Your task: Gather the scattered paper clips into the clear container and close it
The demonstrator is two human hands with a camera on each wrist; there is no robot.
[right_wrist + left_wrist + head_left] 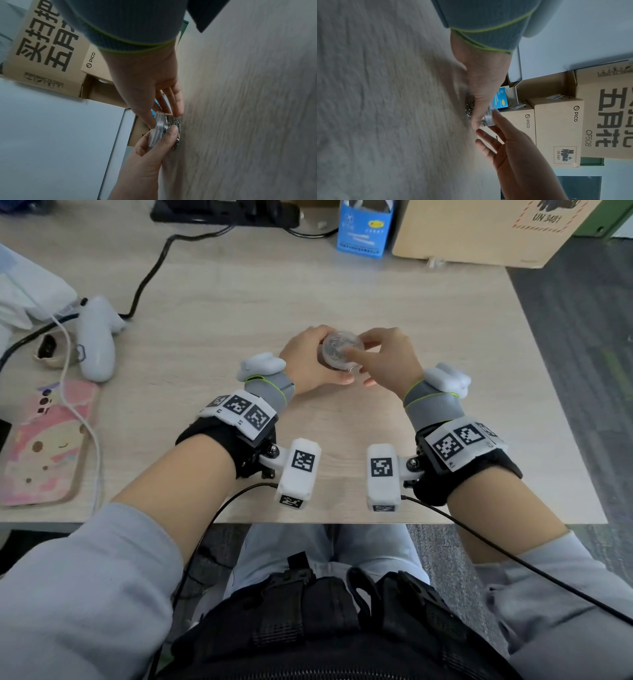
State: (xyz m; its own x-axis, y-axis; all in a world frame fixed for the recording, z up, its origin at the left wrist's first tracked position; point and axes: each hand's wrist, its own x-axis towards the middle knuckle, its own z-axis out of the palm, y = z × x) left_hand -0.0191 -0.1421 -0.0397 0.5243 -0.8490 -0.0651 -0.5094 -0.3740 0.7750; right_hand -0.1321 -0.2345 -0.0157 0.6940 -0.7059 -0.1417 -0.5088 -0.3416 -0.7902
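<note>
The clear round container (349,369) stands on the wooden table (428,313), silvery paper clips (176,125) showing through its wall. Its clear lid (337,347) sits on top; in the right wrist view the lid (158,129) looks slightly tilted. My left hand (308,361) grips the container from the left, thumb along the near side. My right hand (383,357) holds the lid, thumb on its top and index finger over the far rim. Its lower fingers (483,136) stretch out straight near the table. No loose clips show on the table.
A white controller (96,337), a pink phone (44,446) and a black cable (147,278) lie at the left. A blue box (364,227) and a cardboard box (479,231) stand at the back. The table's right edge (555,378) drops to dark carpet.
</note>
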